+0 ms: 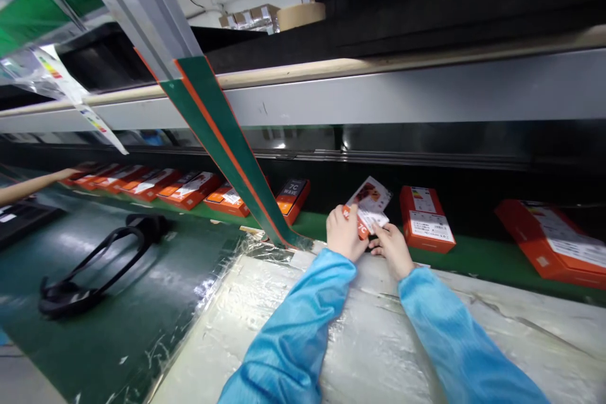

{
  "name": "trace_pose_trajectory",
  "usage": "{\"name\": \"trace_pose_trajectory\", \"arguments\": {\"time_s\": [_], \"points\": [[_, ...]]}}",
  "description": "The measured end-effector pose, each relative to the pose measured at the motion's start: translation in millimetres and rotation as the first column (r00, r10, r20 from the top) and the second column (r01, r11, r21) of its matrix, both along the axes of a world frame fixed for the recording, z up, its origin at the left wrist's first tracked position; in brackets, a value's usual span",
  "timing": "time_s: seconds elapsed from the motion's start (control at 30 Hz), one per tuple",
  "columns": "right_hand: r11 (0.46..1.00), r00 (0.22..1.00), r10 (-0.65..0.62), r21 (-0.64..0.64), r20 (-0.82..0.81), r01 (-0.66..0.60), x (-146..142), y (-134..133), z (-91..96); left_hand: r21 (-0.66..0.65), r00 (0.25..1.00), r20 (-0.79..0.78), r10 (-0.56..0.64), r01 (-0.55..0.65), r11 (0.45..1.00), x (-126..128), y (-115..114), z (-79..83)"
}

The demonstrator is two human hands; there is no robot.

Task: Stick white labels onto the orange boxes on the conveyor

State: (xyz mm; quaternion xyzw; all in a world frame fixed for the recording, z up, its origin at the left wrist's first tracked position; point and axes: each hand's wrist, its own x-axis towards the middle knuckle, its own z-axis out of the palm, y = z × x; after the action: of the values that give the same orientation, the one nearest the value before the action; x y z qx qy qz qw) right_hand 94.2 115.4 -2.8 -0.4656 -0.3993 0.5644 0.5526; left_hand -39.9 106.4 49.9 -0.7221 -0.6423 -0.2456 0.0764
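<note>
My left hand (344, 235) is wrapped over one side of a small orange box (362, 227) marked "7C", at the near edge of the dark green belt. On the other side, the fingers of my right hand (394, 249) are pinched at the box's near right corner, by a white label (374, 217) on its top. Whether the label lies fully flat is too small to tell. Just behind the box a printed sheet (371, 192) with a picture lies tilted. An orange box with white labels (428, 219) stands right of my right hand.
More orange boxes line the belt, including a "7C WAVE" box (293, 197) at left and a larger-looking one (558, 243) at right. A slanted post (227, 145) crosses the left. A black strapped device (101, 259) lies on the green table. Another person's arm (38, 186) reaches in.
</note>
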Motion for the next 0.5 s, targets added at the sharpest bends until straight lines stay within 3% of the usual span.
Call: {"name": "trace_pose_trajectory", "arguments": {"time_s": [0.07, 0.13, 0.23, 0.37, 0.5], "points": [[0.998, 0.998, -0.046, 0.037, -0.043, 0.048, 5, 2, -1.1, 0.058, 0.997, -0.027, -0.073, 0.075, 0.996, 6, -6, 2.6], [0.988, 0.991, -0.121, 0.084, -0.062, 0.126, 8, 2, -2.0, 0.092, 0.997, -0.045, -0.068, 0.072, 0.993, 3, -5, 5.7], [0.97, 0.976, -0.21, 0.111, -0.05, 0.214, 6, 3, -3.9, 0.106, 0.994, -0.021, 0.109, -0.106, 0.989, -18, 8, 17.2], [0.966, 0.972, -0.236, 0.109, -0.005, 0.236, 0, 5, -4.9, 0.075, 0.949, 0.02, 0.315, -0.315, 0.946, -59, 41, 49.3], [0.964, 0.968, -0.252, 0.091, 0.017, 0.249, -2, 6, -3.9, -0.157, 0.865, -0.045, 0.499, -0.5, 0.852, -93, 68, 80.7]]}}
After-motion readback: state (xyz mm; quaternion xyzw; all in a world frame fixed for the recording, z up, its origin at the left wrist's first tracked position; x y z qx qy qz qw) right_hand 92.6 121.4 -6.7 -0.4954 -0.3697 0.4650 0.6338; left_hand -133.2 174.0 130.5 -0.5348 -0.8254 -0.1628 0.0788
